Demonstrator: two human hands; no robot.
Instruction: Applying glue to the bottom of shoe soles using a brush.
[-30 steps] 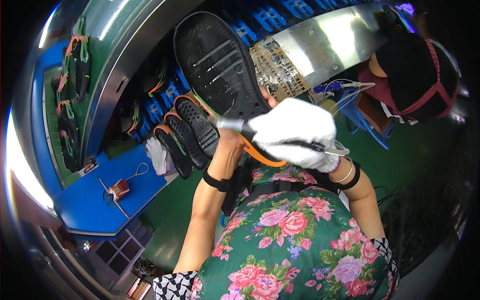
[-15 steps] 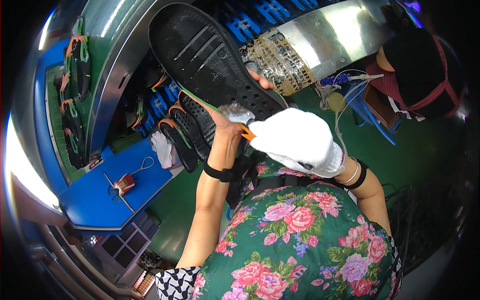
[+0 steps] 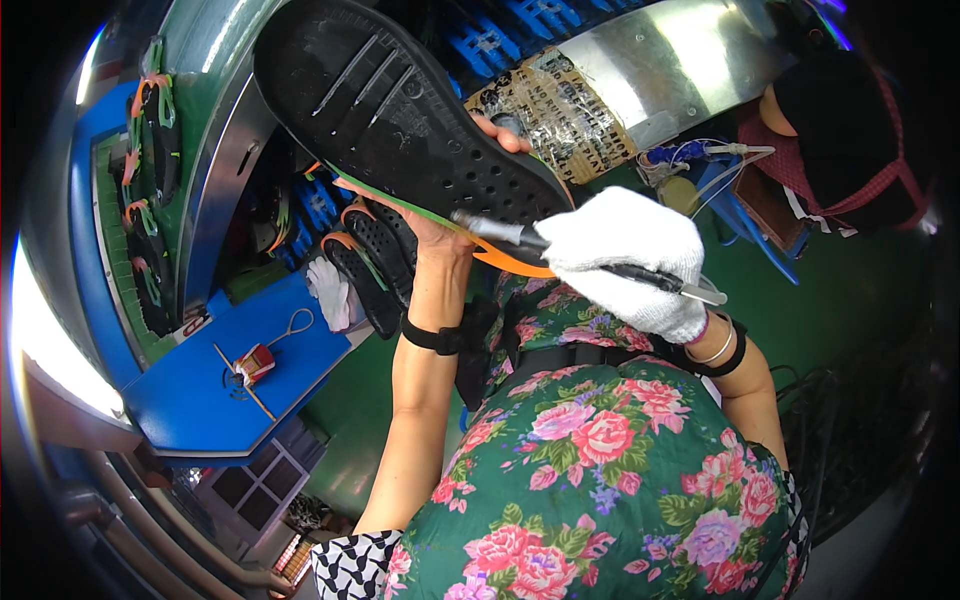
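My bare left hand [image 3: 442, 232] is closed around the near side of a large black shoe sole [image 3: 400, 110], with its fingertips showing over the far edge. Slots and rows of small holes mark the sole's face, and orange and green trim runs along its near edge. In a white knit glove, my right hand [image 3: 635, 260] grips a brush [image 3: 515, 233] with a dark handle and a metal collar. The blurred bristle end lies over the sole's near edge, close to my left wrist; whether it touches cannot be told.
Several black soles [image 3: 365, 285] with orange trim stand left of my forearm. A blue table [image 3: 200, 400] carries a white glove [image 3: 328, 290] and a small red-and-white object [image 3: 254, 365]. A curved metal rail [image 3: 690, 60] runs behind. Another person [image 3: 850, 130] sits at the right.
The sole has shifted left and tilted, showing more orange trim. My right hand has moved right and turned, so the brush handle now shows.
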